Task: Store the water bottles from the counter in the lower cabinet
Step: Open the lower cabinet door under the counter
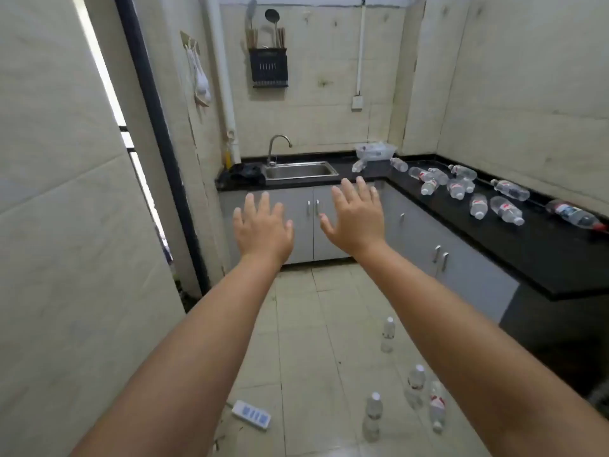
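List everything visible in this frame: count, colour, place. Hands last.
Counter bottles: about a dozen, clear, lying on black counter.
Floor bottles: about four, clear, on tiled floor.
Tub: one, clear, counter corner.
Sink: one, steel, with tap.
Cabinet doors: grey, shut, under counter.
Utensil rack: one, black, on wall.
Power strip: one, white, floor.
Left hand: open, empty.
Right hand: open, empty.

About a dozen clear water bottles [478, 206] with red labels lie tipped over across the black worktop [543, 258], right of both hands; grey lower cabinet [329, 225] doors closed.
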Demonstrator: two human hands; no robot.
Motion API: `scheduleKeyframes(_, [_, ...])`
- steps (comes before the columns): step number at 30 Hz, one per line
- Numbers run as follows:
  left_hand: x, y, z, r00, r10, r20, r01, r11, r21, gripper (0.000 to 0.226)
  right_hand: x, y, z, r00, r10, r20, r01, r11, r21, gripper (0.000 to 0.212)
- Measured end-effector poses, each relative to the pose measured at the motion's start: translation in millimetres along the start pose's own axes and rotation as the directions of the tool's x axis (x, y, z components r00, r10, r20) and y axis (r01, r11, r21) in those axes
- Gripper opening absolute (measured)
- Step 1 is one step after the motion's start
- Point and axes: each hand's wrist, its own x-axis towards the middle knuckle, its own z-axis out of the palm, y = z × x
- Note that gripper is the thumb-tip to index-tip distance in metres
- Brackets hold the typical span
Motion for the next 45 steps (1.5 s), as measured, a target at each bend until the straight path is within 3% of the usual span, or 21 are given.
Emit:
scheduleKeyframes(6, [8, -27, 91, 0.977, -0.027, 0.21, 0.012, 0.997, 0.071, 0.048, -7, 9, 92, 0.981, 0.007, 0.194, -0.002, 1.0, -0.03, 0.055])
scheduleKeyframes(11, [48, -45, 182, 0.955, -0.031, 0.296, 0.009, 0.997, 0.076, 0.047, 18, 37, 191, 0.95, 0.011, 0.312, -0.006, 1.0, -0.02, 0.049])
scheduleKeyframes(23, [240, -59, 362, 0.867, -0.117, 0.484, 0.085, 0.993, 0.087, 0.049, 181, 125, 397, 0.853, 0.086, 0.514, -0.103, 0.995, 0.005, 0.052])
scheduleKeyframes(28, [333, -82, 423, 0.853, -0.134, 0.505, 0.103, 0.991, 0.09, 0.048, 263, 145, 475, 0.848, 0.106, 0.519, -0.129, 0.992, 0.009, 0.05])
scheduleKeyframes(32, [429, -104, 480, 0.855, -0.068, 0.513, 0.049, 0.998, 0.05, 0.048, 343, 166, 541, 0.849, 0.188, 0.493, -0.195, 0.98, -0.037, 0.049])
scheduleKeyframes(39, [592, -118, 570, 0.797, 0.128, 0.591, -0.123, 0.991, -0.048, 0.05, 440, 211, 614, 0.772, 0.444, 0.455, -0.438, 0.89, -0.125, 0.049])
scheduleKeyframes(45, [685, -47, 638, 0.706, 0.395, 0.588, -0.347, 0.916, -0.199, 0.05, 476, 294, 633, 0.61, 0.714, 0.344, -0.677, 0.695, -0.242, 0.051])
